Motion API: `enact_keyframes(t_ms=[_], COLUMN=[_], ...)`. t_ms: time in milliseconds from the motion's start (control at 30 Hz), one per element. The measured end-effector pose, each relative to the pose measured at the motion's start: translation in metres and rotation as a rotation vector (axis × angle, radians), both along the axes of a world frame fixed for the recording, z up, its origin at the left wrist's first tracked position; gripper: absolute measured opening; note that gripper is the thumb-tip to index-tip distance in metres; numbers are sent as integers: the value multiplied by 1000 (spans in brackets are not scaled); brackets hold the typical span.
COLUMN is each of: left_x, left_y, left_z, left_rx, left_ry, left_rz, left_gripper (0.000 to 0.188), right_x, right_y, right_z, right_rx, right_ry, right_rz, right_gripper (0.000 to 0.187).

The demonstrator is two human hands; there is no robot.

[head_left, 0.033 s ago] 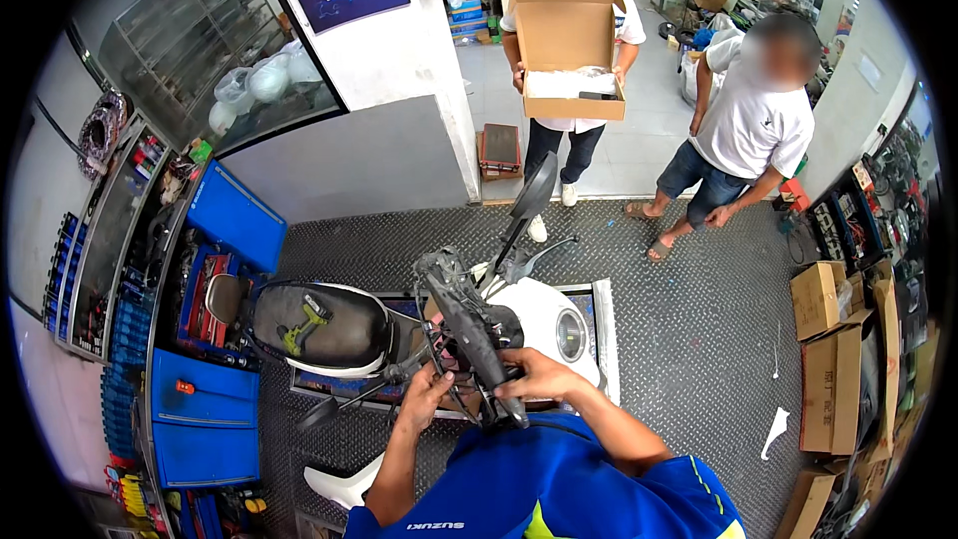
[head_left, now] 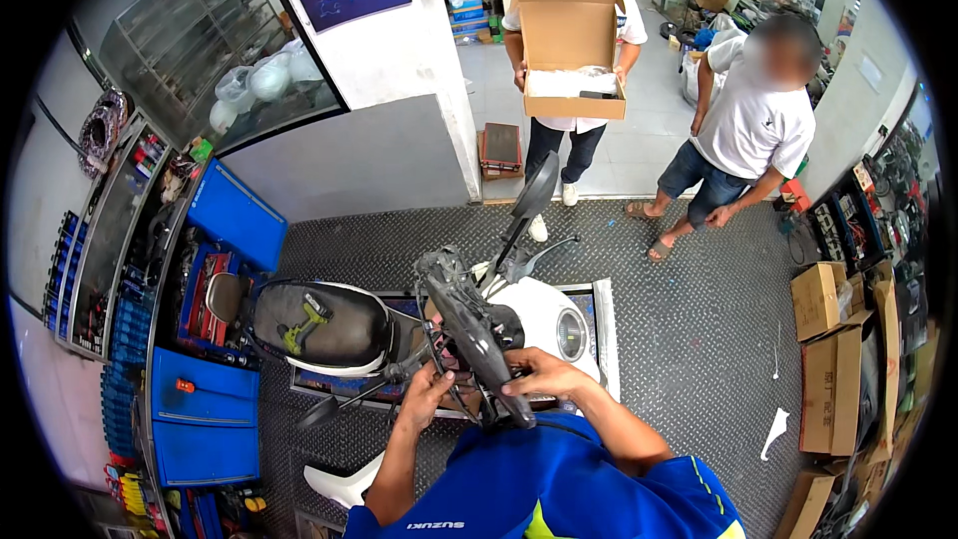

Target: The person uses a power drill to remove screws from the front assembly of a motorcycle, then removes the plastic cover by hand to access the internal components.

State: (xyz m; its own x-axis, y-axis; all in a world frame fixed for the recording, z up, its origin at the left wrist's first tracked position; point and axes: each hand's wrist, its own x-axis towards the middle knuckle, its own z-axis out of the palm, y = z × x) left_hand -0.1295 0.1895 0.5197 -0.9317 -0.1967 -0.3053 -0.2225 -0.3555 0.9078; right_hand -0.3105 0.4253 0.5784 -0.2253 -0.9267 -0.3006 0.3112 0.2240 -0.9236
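Note:
A white scooter stands crosswise before me, with dark wiring and frame parts showing at its handlebar. My right hand is closed on the near end of a long black plastic cover, thumb on its upper face. This cover is raised and tilted across the handlebar area. Just left of it, my left hand is closed among the cables and thin dark parts below the cover; its fingertips are partly hidden, so what it grips is unclear. A green cordless drill lies on the black seat.
One person holds an open cardboard box; another person stands at the right. Mirrors stick out from the scooter. A blue tool cabinet stands left, cardboard boxes right. White panels lie on the floor.
The near end of the black plastic cover has shifted very slightly to the right with my right hand. My left hand stays in place.

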Motion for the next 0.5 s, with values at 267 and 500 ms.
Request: enact_keyframes(t_ms=[267,500], left_x=[1,-4], left_y=[-1,1], left_z=[-10,5], left_rx=[-19,76], left_ry=[-48,-62], left_rz=[55,28], left_gripper=[40,36], right_x=[0,-20], right_y=[69,73], right_z=[-111,-80], right_rx=[-420,-606], right_ry=[-699,-753], right_rz=[-132,-300], right_gripper=[90,90])
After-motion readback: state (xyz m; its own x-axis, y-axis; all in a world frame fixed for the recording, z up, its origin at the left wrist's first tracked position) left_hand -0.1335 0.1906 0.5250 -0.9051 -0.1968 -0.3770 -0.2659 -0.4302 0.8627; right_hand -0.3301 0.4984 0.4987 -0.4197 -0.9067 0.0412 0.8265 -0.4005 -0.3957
